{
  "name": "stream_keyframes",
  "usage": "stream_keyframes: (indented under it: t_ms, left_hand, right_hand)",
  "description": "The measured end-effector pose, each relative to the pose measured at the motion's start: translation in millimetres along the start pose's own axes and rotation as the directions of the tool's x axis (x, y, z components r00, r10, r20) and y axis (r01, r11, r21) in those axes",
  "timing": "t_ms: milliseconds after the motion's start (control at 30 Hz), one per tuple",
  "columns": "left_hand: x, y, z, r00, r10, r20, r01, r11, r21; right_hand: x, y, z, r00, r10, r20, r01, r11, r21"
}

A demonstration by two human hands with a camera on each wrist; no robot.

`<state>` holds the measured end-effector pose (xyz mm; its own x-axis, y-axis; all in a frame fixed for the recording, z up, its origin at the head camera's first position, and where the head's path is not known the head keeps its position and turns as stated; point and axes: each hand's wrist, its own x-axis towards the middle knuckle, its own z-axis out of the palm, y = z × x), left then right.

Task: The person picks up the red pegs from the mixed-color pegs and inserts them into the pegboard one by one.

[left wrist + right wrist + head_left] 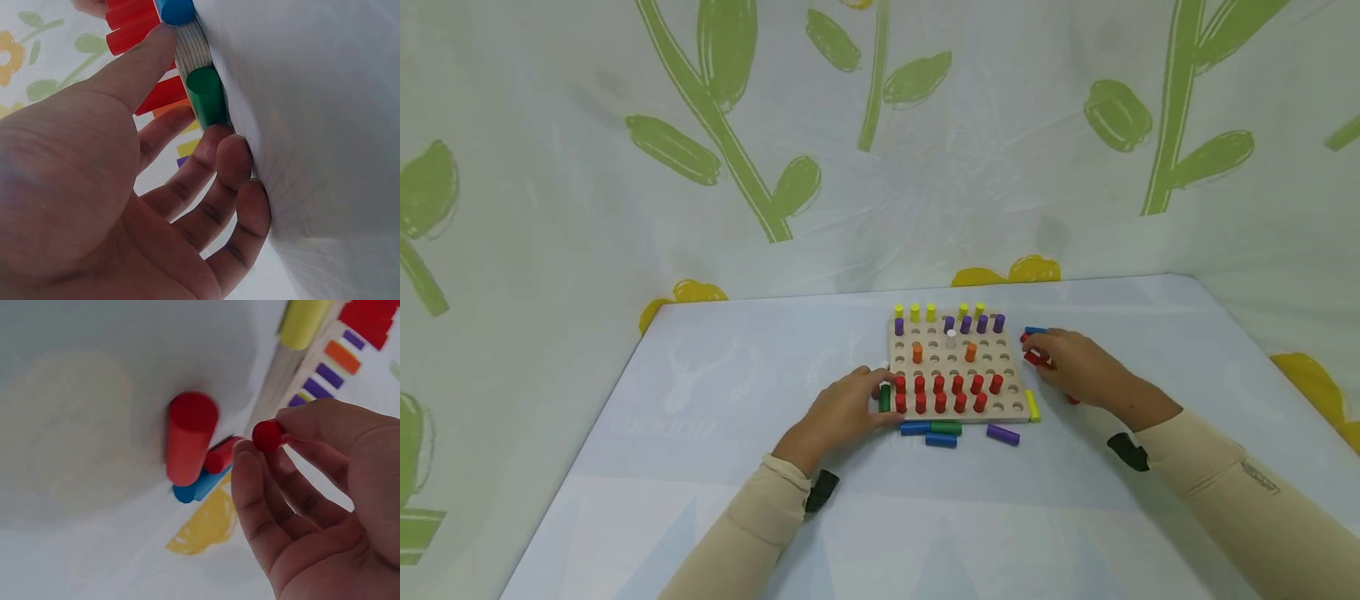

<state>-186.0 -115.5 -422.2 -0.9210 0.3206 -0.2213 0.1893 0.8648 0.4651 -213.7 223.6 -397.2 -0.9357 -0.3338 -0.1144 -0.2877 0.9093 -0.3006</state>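
Note:
A wooden pegboard has red pegs in its two front rows. Farther back stand orange pegs, one whitish peg, purple pegs and yellow pegs. At the board's left front corner is my left hand, its thumb and index finger spread along the edge. A loose green peg lies beside that edge, right by its fingertips. To the right of the board, my right hand pinches a red peg between thumb and fingers, its round end showing.
Loose pegs lie around the board: blue pegs, a green peg and a purple peg in front, a yellow peg at the right edge. Another red peg and a blue peg lie near my right hand.

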Motion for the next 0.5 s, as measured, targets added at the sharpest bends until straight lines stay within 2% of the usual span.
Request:
stream_keyframes:
  t_ms: [300, 500]
  left_hand:
    - [-0.4, -0.4, 1.4, 1.0, -0.009, 0.001, 0.009, 1.0, -0.005]
    - [-0.4, 0.8, 0.0, 1.0, 0.0, -0.006, 0.0, 1.0, -0.008]
  right_hand:
    - [-24.6, -16, 8, 0.994, -0.034, -0.102, 0.051, 0.986, 0.162]
    - [-31.2, -29, 11, 0.988, -0.048, -0.15, 0.083, 0.968, 0.238]
